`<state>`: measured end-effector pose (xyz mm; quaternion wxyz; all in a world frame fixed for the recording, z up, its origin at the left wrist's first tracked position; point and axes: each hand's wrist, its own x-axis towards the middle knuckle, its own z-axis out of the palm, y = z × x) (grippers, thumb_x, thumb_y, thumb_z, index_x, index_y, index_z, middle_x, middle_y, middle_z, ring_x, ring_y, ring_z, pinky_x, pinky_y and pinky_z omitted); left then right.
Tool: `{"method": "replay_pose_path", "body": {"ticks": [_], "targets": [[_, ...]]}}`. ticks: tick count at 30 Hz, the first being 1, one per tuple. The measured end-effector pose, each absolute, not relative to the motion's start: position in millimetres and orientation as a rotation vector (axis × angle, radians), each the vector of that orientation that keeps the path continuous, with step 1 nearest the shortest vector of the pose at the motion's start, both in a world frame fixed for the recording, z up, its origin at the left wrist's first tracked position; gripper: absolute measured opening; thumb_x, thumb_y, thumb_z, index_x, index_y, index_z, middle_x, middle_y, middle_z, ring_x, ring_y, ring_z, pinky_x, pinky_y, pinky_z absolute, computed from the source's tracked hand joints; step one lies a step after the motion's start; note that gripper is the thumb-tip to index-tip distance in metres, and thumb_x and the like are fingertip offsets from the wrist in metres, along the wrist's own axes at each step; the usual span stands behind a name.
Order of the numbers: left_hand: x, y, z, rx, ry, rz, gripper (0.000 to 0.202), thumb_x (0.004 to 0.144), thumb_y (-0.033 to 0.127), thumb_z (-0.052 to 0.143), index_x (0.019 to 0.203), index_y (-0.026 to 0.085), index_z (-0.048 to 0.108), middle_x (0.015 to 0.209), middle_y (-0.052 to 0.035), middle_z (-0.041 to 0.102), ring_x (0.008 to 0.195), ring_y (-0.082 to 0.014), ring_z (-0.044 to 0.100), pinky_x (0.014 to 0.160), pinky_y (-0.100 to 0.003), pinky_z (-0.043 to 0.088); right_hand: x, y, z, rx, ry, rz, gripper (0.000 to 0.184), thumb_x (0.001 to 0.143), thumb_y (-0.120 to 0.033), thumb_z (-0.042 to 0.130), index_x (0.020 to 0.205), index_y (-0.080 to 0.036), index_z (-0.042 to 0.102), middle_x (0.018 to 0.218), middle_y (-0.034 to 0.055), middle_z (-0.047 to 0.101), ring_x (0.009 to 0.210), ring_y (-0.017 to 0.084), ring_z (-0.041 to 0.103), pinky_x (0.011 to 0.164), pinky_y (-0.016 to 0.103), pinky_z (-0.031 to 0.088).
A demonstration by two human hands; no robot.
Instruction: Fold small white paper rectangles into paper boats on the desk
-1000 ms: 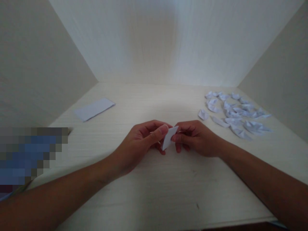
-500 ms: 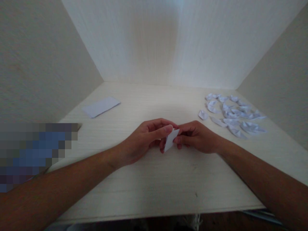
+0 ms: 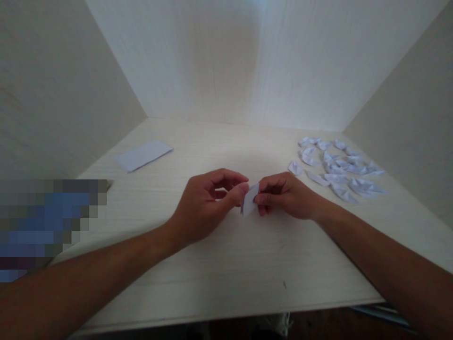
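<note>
A small folded piece of white paper [image 3: 250, 200] stands tilted between my two hands above the middle of the table. My right hand [image 3: 281, 196] pinches its right side between thumb and curled fingers. At the paper's upper left edge, the thumb of my left hand [image 3: 214, 198] touches it, with the forefinger curved close above. The other left fingers are bent behind and partly hidden. A fold or opening shows along the paper's lower left edge.
Several folded white paper pieces [image 3: 336, 167], some boat-like, lie in a group at the right. A flat stack of white paper [image 3: 145, 156] rests at the back left. Walls enclose the pale table [image 3: 212, 283] at the back and sides. A pixelated blue patch [image 3: 46, 222] covers the left edge.
My left hand has drawn back slightly to the left and its fingers have loosened around the folded paper. My right hand keeps its pinch. The whole view has shifted a little.
</note>
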<state>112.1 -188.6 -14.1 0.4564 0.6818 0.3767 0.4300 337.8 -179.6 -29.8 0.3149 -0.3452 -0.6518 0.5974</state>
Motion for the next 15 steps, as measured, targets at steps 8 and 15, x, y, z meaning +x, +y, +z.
{"method": "replay_pose_path", "body": {"ticks": [8, 15], "targets": [[112.9, -190.7, -20.4, 1.682, 0.989, 0.971, 0.024, 0.082, 0.031, 0.079, 0.101, 0.017, 0.074, 0.086, -0.0065, 0.077, 0.074, -0.0191, 0.071, 0.063, -0.028, 0.059, 328.0, -187.5, -28.3, -0.935, -1.632, 1.486, 0.037, 0.084, -0.044, 0.081, 0.104, -0.016, 0.066, 0.083, 0.0012, 0.071, 0.063, 0.010, 0.065, 0.055, 0.022, 0.052], [110.9, -186.3, -12.0, 2.055, 1.214, 0.825, 0.018, 0.079, 0.024, 0.073, 0.095, 0.016, 0.075, 0.063, 0.0025, 0.064, 0.053, -0.0107, 0.053, 0.051, -0.023, 0.040, 321.6, -205.0, -15.2, -0.989, -2.069, 0.784, 0.030, 0.087, -0.031, 0.078, 0.114, -0.019, 0.072, 0.111, 0.0064, 0.065, 0.083, 0.012, 0.064, 0.068, 0.024, 0.053]]}}
